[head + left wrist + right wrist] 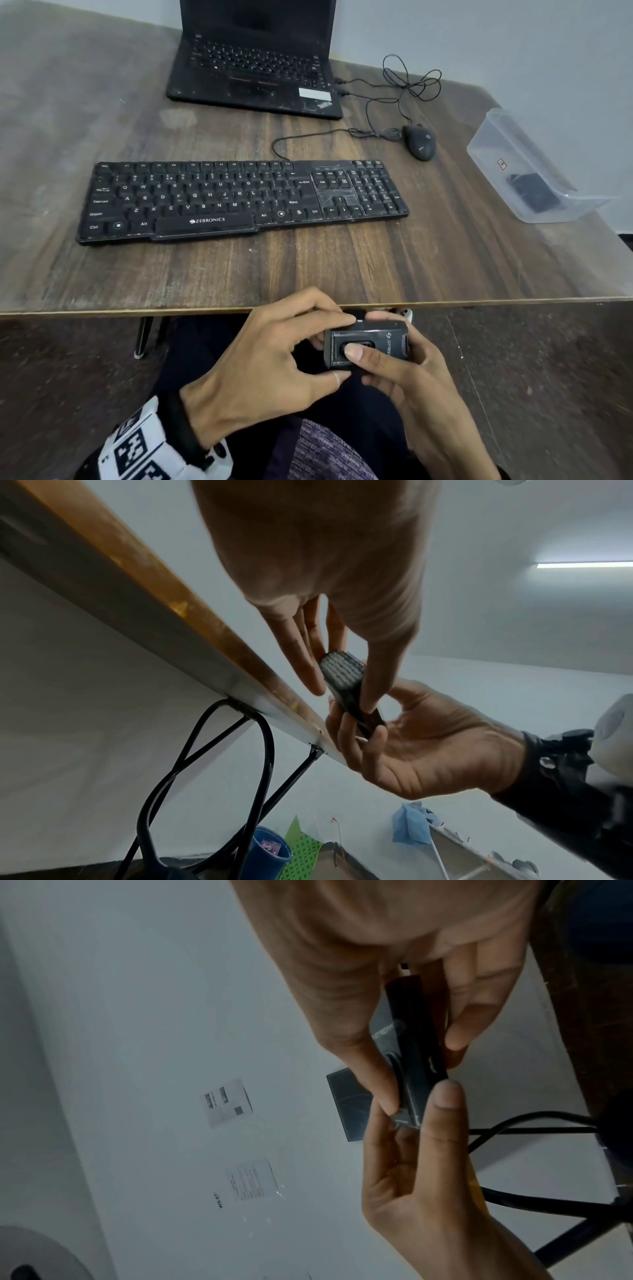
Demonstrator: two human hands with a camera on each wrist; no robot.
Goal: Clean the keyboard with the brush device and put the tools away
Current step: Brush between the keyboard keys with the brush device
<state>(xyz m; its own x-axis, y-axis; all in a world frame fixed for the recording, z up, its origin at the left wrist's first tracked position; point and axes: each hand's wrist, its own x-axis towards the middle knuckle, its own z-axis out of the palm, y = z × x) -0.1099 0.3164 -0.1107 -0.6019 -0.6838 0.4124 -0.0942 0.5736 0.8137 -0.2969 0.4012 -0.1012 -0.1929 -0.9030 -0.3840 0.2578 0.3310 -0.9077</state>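
Note:
Both hands hold a small black brush device [387,346] just below the table's front edge, over my lap. My left hand [337,349] pinches its left end between fingertips and thumb. The right hand [370,335] cradles it from the right, thumb on the raised slider on its top face. In the left wrist view the device [342,674] shows a pale bristle face at one end. The right wrist view shows its narrow black side [414,1047] between both hands' fingers. The black keyboard [239,198] lies across the middle of the wooden table [308,270], untouched.
A clear plastic box [496,144] stands at the table's right edge with a black item [534,193] inside. An open black laptop [253,61] sits at the back. A wired mouse [419,142] and loose cables lie right of it.

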